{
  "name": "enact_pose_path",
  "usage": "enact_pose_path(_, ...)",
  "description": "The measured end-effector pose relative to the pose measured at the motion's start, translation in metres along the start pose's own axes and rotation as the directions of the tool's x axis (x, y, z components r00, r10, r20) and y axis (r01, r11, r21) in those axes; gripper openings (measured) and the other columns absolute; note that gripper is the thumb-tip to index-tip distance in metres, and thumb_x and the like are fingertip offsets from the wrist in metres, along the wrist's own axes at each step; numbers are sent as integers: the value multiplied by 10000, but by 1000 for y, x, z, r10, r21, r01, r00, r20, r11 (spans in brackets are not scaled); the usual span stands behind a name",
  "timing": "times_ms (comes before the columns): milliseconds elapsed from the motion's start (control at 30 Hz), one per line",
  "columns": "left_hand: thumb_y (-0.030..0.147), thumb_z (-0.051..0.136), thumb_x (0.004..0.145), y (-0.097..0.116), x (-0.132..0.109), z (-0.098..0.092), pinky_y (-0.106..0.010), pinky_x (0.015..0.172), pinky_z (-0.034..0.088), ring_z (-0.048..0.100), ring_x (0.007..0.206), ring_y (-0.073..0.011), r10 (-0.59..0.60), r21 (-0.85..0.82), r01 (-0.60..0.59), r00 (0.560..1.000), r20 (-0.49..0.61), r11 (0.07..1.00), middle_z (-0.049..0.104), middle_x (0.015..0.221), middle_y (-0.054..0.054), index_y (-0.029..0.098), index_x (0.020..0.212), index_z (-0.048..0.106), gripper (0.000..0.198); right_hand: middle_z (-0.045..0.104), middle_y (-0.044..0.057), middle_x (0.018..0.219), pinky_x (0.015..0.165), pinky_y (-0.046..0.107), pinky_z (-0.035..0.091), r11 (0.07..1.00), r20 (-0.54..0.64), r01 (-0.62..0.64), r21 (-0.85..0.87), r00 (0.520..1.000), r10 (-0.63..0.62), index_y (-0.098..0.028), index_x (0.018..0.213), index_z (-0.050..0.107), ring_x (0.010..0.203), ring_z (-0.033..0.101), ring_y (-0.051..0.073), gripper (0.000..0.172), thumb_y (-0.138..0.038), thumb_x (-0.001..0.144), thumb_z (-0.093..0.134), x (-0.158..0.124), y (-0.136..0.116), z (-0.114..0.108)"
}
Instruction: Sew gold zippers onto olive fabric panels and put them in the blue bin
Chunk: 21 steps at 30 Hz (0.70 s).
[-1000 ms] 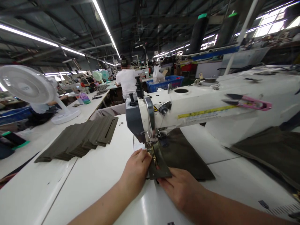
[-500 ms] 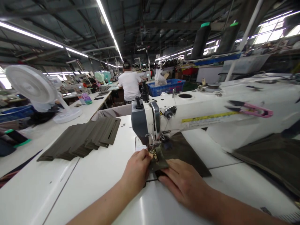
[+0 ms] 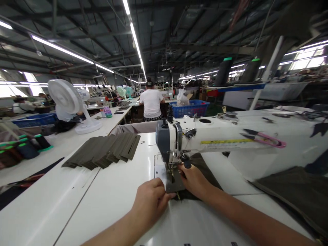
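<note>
A white sewing machine (image 3: 217, 131) stands over the tabletop, with a small dark olive fabric panel (image 3: 174, 186) under its presser foot. A brass-coloured zipper end (image 3: 178, 195) pokes out below the panel's front edge. My left hand (image 3: 151, 197) is closed at the panel's front left corner, its fingertips at the edge by the zipper end. Close to the presser foot, my right hand (image 3: 195, 180) has its fingers curled on the panel's right side. Larger dark olive fabric (image 3: 205, 169) lies beneath and behind this hand. The fingertips of both hands are partly hidden.
Left of the machine lies a fanned stack of olive panels (image 3: 99, 150). Beyond it stand a white fan (image 3: 88, 124) and thread cones (image 3: 27, 148). Pink-handled snips (image 3: 269, 139) rest on the machine arm. More fabric (image 3: 294, 191) lies at right. A person (image 3: 151, 102) sits ahead.
My right hand has gone from the panel's front edge up beside the presser foot. My left hand has drawn back from the foot to the front corner. The camera view has shifted.
</note>
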<state>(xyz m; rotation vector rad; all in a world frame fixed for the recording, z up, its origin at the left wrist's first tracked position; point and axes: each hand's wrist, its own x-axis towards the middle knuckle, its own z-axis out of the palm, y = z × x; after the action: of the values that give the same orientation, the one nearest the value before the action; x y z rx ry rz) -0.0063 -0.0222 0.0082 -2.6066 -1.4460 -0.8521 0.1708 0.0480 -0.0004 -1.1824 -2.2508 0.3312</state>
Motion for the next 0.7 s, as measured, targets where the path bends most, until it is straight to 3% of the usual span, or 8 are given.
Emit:
enact_pose_path(167, 260, 383, 918, 4, 1, 6, -314, 779, 511, 597, 897, -194, 336, -54, -337, 941, -28, 940, 643, 940, -96, 139, 970, 581, 238, 651, 33, 669, 526, 207, 419, 988, -23, -47, 146, 998, 51, -158, 669, 585, 601, 599, 154, 170, -176, 767, 448, 1, 10, 9)
enact_pose_path(267, 159, 342, 913, 0, 8, 14, -314, 766, 519, 612, 817, -178, 421, 20, -422, 907, 17, 907, 651, 800, -80, 136, 829, 593, 266, 646, 30, 629, 492, 209, 406, 984, -23, -76, 159, 997, 80, -161, 630, 568, 566, 597, 158, 174, -211, 763, 469, 0, 12, 11)
enact_pose_path(367, 122, 361, 888, -4, 12, 18, -299, 675, 532, 600, 691, -167, 455, 80, -461, 887, 82, 884, 626, 678, -69, 129, 700, 570, 281, 651, 26, 639, 505, 205, 404, 986, -21, -89, 140, 995, 93, -167, 629, 575, 584, 605, 154, 183, -210, 769, 465, 0, 13, 12)
enact_pose_path(500, 110, 381, 862, -5, 13, 16, -283, 624, 529, 590, 655, -166, 440, 51, -449, 889, 128, 892, 611, 644, -59, 125, 700, 565, 246, 662, 42, 688, 525, 220, 398, 983, -57, -178, 50, 982, 180, -170, 730, 612, 610, 610, 164, 161, -195, 778, 460, 3, 15, 17)
enact_pose_path(700, 91, 333, 865, -5, 16, 14, -306, 629, 528, 596, 653, -174, 424, 23, -433, 891, 159, 901, 617, 654, -65, 124, 725, 585, 290, 660, 94, 738, 567, 257, 387, 946, -100, -282, -159, 958, 269, -169, 718, 600, 668, 615, 216, 99, -192, 760, 513, 7, 12, 17)
